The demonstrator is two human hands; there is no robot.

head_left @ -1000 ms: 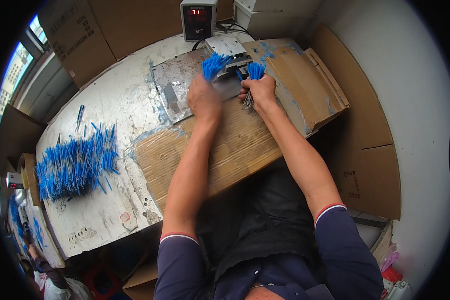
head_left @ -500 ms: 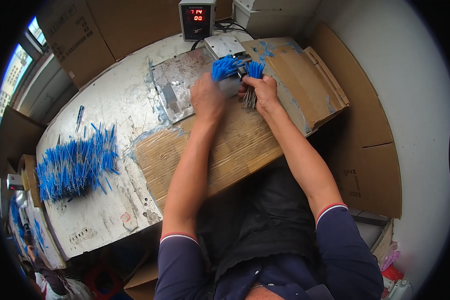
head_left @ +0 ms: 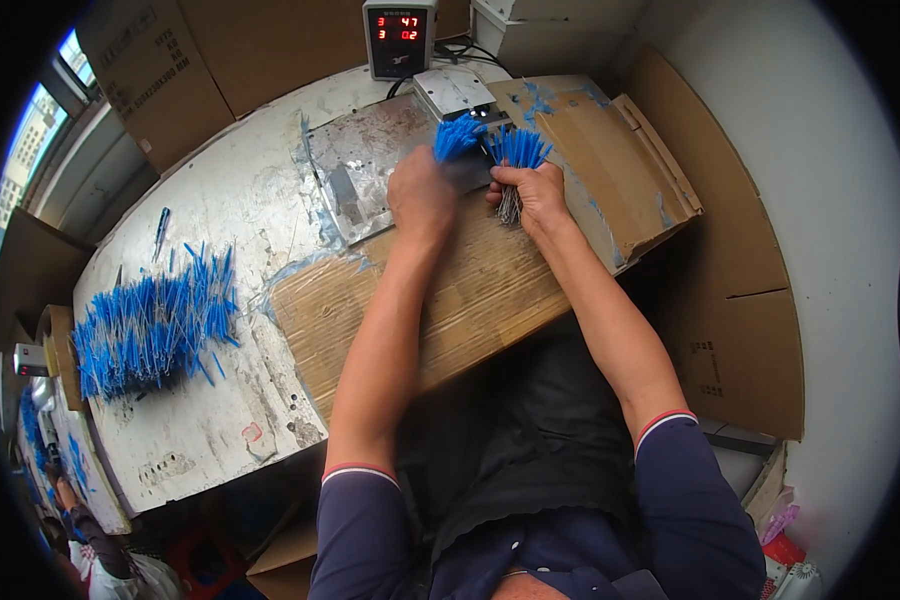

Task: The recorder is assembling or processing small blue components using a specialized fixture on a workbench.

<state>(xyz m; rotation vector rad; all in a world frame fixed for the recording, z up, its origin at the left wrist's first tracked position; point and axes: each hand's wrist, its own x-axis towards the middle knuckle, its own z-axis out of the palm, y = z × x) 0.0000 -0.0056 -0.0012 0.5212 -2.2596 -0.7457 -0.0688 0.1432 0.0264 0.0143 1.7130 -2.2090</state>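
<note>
Item: two bundles of thin blue-tipped wires, worked at the far edge of the bench, at about 12 o'clock from the person's body. The left bundle [head_left: 458, 136] fans out past the knuckles of the left hand [head_left: 422, 195]; the right bundle [head_left: 516, 150] stands up out of the right hand [head_left: 536, 196], its bare grey ends hanging below the fist toward 6 o'clock. Handling, as judged: very light, springy rather than stiff, smooth-coated and apt to slide out one by one or splay; best held around the middle of the bundle, close under the blue ends, with an even squeeze. Grip: the right hand is closed around its bundle, fingers wrapped tight; the left hand lies knuckles-up over its bundle, and whether its fingers are closed on the wires cannot be told from above. Pose: both forearms stretch forward from 6 o'clock, nearly parallel, hands close together over a metal plate [head_left: 355, 170] and a sheet of cardboard [head_left: 470, 290]. Nearby: a small counter with red digits [head_left: 399, 37] at 12 o'clock; a large loose heap of blue wires [head_left: 150, 325] on the bench [head_left: 220, 420] at 9 o'clock, well apart from the hands.
</note>
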